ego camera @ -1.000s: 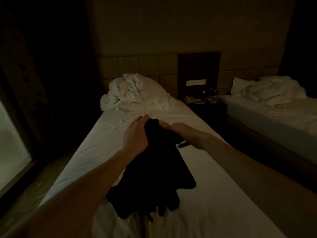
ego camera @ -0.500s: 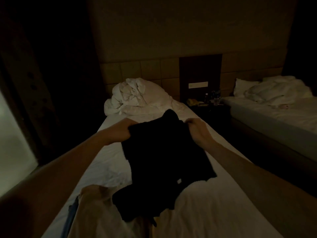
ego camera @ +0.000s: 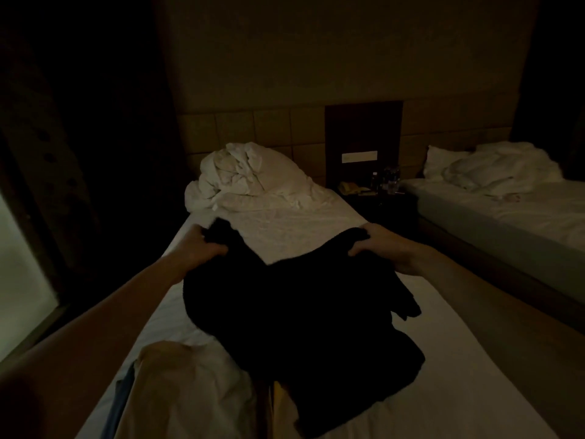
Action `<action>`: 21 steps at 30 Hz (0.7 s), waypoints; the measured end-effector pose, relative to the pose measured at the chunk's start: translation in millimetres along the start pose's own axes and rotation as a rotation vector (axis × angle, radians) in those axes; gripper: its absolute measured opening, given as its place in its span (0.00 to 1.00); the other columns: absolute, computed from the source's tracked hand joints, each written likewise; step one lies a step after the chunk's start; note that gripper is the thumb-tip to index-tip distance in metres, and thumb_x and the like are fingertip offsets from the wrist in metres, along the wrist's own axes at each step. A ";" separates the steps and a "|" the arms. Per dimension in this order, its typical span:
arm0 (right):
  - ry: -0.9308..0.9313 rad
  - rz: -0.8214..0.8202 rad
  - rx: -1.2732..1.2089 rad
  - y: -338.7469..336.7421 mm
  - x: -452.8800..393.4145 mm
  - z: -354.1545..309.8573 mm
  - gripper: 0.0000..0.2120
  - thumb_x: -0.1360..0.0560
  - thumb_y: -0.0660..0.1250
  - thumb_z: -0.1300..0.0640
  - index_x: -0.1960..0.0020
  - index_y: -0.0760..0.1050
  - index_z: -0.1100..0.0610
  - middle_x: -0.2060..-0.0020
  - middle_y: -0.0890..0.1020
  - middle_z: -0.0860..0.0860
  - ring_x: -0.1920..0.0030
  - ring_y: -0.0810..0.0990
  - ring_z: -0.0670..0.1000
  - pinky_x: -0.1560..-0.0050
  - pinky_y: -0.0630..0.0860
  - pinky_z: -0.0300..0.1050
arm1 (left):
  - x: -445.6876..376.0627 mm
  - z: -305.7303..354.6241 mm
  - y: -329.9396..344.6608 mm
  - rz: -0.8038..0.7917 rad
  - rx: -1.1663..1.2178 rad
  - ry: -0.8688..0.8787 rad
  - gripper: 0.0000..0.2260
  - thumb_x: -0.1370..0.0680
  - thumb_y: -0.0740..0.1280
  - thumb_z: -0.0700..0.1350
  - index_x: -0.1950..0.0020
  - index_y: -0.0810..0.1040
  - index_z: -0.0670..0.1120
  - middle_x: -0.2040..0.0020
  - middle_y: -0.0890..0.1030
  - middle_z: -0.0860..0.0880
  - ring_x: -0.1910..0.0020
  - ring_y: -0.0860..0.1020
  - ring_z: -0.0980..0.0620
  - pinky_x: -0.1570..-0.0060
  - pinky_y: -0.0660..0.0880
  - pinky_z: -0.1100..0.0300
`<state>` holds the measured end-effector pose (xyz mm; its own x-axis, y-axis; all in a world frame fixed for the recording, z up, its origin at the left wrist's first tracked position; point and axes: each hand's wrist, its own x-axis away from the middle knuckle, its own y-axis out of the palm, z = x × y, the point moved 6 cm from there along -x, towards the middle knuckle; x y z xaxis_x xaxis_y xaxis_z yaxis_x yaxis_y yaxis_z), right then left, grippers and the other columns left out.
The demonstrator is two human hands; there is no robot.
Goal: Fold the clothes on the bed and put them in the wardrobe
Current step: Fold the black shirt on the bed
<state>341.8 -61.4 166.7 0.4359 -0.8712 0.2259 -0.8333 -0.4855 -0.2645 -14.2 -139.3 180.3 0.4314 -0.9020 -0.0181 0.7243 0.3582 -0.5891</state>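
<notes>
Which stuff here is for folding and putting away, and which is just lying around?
For the job:
black garment, gripped by left hand and right hand
beige garment
bed

Just lying about:
crumpled white duvet
second bed
nightstand with telephone and bottles

Head-worn view, down along the bed (ego camera: 316,229)

Dark garment (ego camera: 300,312) hides beige clothing's (ego camera: 190,391) right edge.

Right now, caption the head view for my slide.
Both hands, left hand and right hand, hold a black garment spread above the white bed.
</notes>
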 end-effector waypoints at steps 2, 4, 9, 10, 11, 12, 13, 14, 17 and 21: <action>-0.018 -0.036 -0.080 14.0 -1.5 -7.4 0.09 0.24 0.66 0.64 0.44 0.74 0.61 0.56 0.77 0.57 0.55 0.78 0.59 0.55 0.73 0.50 | 6.8 -0.3 27.6 -0.189 -0.186 0.016 0.49 0.36 0.78 0.49 0.22 0.54 0.50 0.28 0.65 0.40 0.33 0.70 0.42 0.37 0.72 0.51; -0.048 -0.079 -0.151 35.2 -3.2 -19.6 0.04 0.27 0.65 0.64 0.53 0.73 0.59 0.63 0.73 0.56 0.65 0.74 0.54 0.62 0.69 0.46 | 23.4 14.1 60.4 -0.369 -0.238 0.202 0.56 0.34 0.80 0.50 0.21 0.41 0.56 0.22 0.49 0.48 0.24 0.56 0.46 0.30 0.62 0.52; -0.089 -0.183 -0.333 92.7 -13.4 -38.0 0.19 0.39 0.60 0.64 0.48 0.68 0.58 0.53 0.70 0.57 0.65 0.71 0.53 0.65 0.72 0.44 | 60.0 51.3 126.0 -0.373 -0.027 0.638 0.56 0.33 0.79 0.51 0.24 0.37 0.63 0.30 0.65 0.60 0.32 0.68 0.61 0.36 0.65 0.69; -0.087 -0.175 -0.337 99.0 -11.5 -37.5 0.19 0.38 0.59 0.65 0.48 0.67 0.57 0.53 0.70 0.57 0.65 0.71 0.53 0.65 0.71 0.44 | 59.2 52.3 127.9 -0.283 -0.007 0.633 0.50 0.29 0.76 0.48 0.23 0.40 0.62 0.36 0.70 0.60 0.36 0.73 0.61 0.40 0.66 0.71; -0.100 -0.172 -0.350 101.7 -12.8 -35.7 0.15 0.35 0.58 0.65 0.49 0.64 0.57 0.54 0.70 0.58 0.64 0.71 0.54 0.63 0.71 0.45 | 57.3 51.1 125.4 -0.190 0.011 0.605 0.44 0.26 0.73 0.45 0.23 0.44 0.62 0.41 0.74 0.60 0.41 0.75 0.62 0.43 0.66 0.73; -0.095 -0.103 -0.295 97.5 -11.3 -30.1 0.14 0.30 0.58 0.65 0.45 0.73 0.63 0.55 0.73 0.59 0.62 0.74 0.54 0.60 0.73 0.46 | 55.4 46.7 120.8 -0.112 0.010 0.580 0.39 0.25 0.70 0.43 0.22 0.51 0.61 0.43 0.76 0.59 0.45 0.75 0.64 0.45 0.66 0.75; -0.091 -0.026 -0.215 90.3 -12.9 -21.5 0.20 0.25 0.58 0.61 0.36 0.68 0.69 0.54 0.77 0.59 0.58 0.77 0.54 0.56 0.74 0.47 | 54.1 42.2 115.6 -0.051 -0.005 0.570 0.35 0.26 0.68 0.40 0.23 0.59 0.58 0.43 0.77 0.57 0.46 0.74 0.65 0.46 0.66 0.75; -0.108 0.020 -0.094 84.6 -9.6 -14.4 0.09 0.22 0.59 0.56 0.46 0.74 0.58 0.49 0.80 0.58 0.53 0.79 0.54 0.50 0.74 0.49 | 51.4 36.9 110.2 -0.003 -0.026 0.558 0.31 0.28 0.67 0.38 0.27 0.67 0.55 0.42 0.79 0.54 0.46 0.74 0.64 0.46 0.67 0.73; -0.046 -0.062 0.049 86.7 -5.5 34.3 0.18 0.25 0.64 0.35 0.44 0.72 0.47 0.41 0.79 0.49 0.41 0.78 0.51 0.41 0.74 0.53 | 45.5 27.7 94.3 0.143 -0.039 0.469 0.16 0.28 0.63 0.35 0.44 0.77 0.49 0.55 0.81 0.53 0.54 0.79 0.56 0.61 0.71 0.70; -0.012 -0.215 0.148 122.9 -13.2 90.4 0.34 0.30 0.76 0.43 0.30 0.63 0.47 0.42 0.77 0.45 0.41 0.78 0.50 0.48 0.77 0.48 | 42.3 26.5 85.5 0.232 0.059 0.331 0.13 0.28 0.62 0.33 0.48 0.78 0.46 0.63 0.77 0.54 0.64 0.77 0.55 0.60 0.76 0.57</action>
<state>264.4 -116.2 46.5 0.6023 -0.7472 0.2810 -0.6625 -0.6643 -0.3462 80.3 -140.5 150.5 0.3973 -0.8212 -0.4096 0.6618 0.5656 -0.4920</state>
